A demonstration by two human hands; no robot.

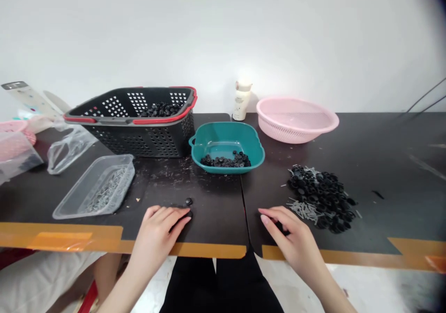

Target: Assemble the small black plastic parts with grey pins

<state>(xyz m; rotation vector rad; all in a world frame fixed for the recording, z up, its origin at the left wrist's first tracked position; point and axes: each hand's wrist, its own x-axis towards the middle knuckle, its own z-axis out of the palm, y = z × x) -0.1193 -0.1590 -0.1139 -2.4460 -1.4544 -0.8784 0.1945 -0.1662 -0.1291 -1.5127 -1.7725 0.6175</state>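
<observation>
My left hand [160, 229] rests at the table's front edge, thumb and forefinger closed on a small black round cap [189, 214] that they partly cover. Just beyond those fingertips lies another black cap [188, 201], loose on the table. Across the table seam, my right hand [291, 229] is held in a pinch, its fingertips near the tabletop; what they hold, if anything, is too small or hidden to make out. Closest to it on the right is a heap of black caps [322, 189], with a pile of short pale metal pins [304, 209] against its near side.
A teal basin [228, 129] with small black parts stands mid-table. Behind are a black basket [139, 138] of black parts, a cream bottle [241, 101] and a pink strainer [296, 134]. At left lie a clear tray [75, 196] of metal pins and a plastic bag [69, 148].
</observation>
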